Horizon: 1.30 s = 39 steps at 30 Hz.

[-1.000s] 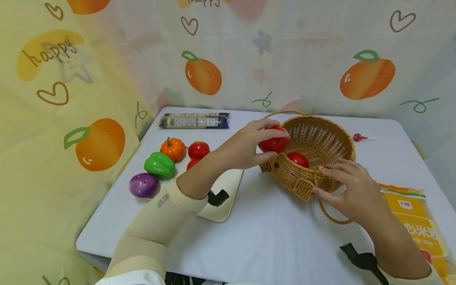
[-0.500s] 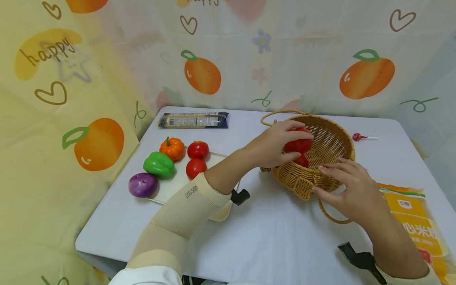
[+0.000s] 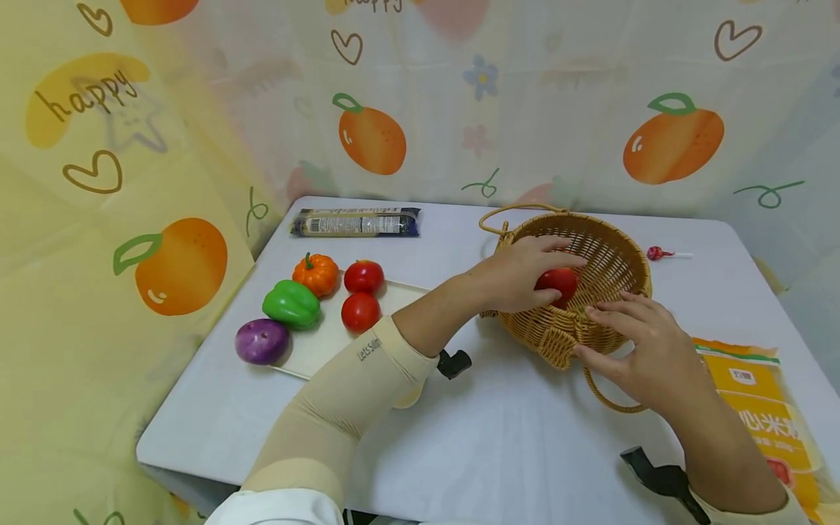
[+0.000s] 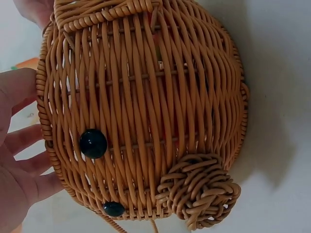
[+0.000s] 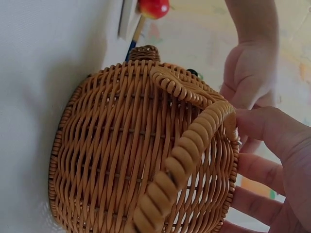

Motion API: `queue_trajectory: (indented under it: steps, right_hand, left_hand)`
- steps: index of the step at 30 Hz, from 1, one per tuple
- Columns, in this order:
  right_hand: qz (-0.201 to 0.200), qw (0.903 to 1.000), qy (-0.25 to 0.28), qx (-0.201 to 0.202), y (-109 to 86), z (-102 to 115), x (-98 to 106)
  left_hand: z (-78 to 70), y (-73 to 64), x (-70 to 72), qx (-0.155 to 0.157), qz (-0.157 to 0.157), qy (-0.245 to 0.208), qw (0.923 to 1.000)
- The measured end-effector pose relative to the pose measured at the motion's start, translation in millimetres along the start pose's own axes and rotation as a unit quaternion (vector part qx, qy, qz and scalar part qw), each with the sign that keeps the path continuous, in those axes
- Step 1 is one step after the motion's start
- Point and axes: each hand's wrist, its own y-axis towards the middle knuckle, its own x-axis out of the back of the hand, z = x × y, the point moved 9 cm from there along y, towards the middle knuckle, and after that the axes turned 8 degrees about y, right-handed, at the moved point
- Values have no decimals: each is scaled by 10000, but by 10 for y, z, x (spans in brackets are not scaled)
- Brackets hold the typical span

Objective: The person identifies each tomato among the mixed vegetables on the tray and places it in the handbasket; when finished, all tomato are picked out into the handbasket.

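My left hand point(image 3: 528, 273) reaches over the rim of a wicker basket point(image 3: 607, 248), thumb and fingers around a red round fruit point(image 3: 560, 284) inside it. Part of that fruit is hidden by the hand. Seen from the left wrist, the fingers point(image 4: 29, 141) pass behind the basket's rim, beside its black button eyes. My right hand point(image 3: 646, 343) holds the basket's near right rim. The right wrist view has the thumb point(image 5: 257, 124) by the base of the curved handle point(image 5: 170, 174) and the other fingertips out of sight behind the rim.
Left of the basket, a cream tray point(image 3: 315, 357) bears two red tomato-like fruits point(image 3: 361, 312); an orange pumpkin point(image 3: 316, 275), green bell pepper point(image 3: 292, 305) and purple eggplant point(image 3: 262, 341) are at its left edge. A dark-ended packet point(image 3: 354, 222), lollipop point(image 3: 659, 253) and yellow bag point(image 3: 755, 408) lie around.
My left hand has carried the red fruit rightward over the rim and lowered it into the basket. The right hand stays at the basket rim.
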Motion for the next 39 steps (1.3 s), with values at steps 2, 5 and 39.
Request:
queue_trajectory:
  steps: [2, 5, 39]
  right_hand:
    - [16, 10000, -37, 27, 0, 10, -2]
    - [16, 9999, -67, 98, -2, 37, 4]
    - [367, 9989, -237, -170, 11, 12, -18]
  left_hand:
    - [-6, -17, 9, -24, 20, 94, 10000]
    - [-6, -70, 39, -80, -46, 173, 9998]
    - [1502, -1833, -216, 2155, 725, 186, 9736]
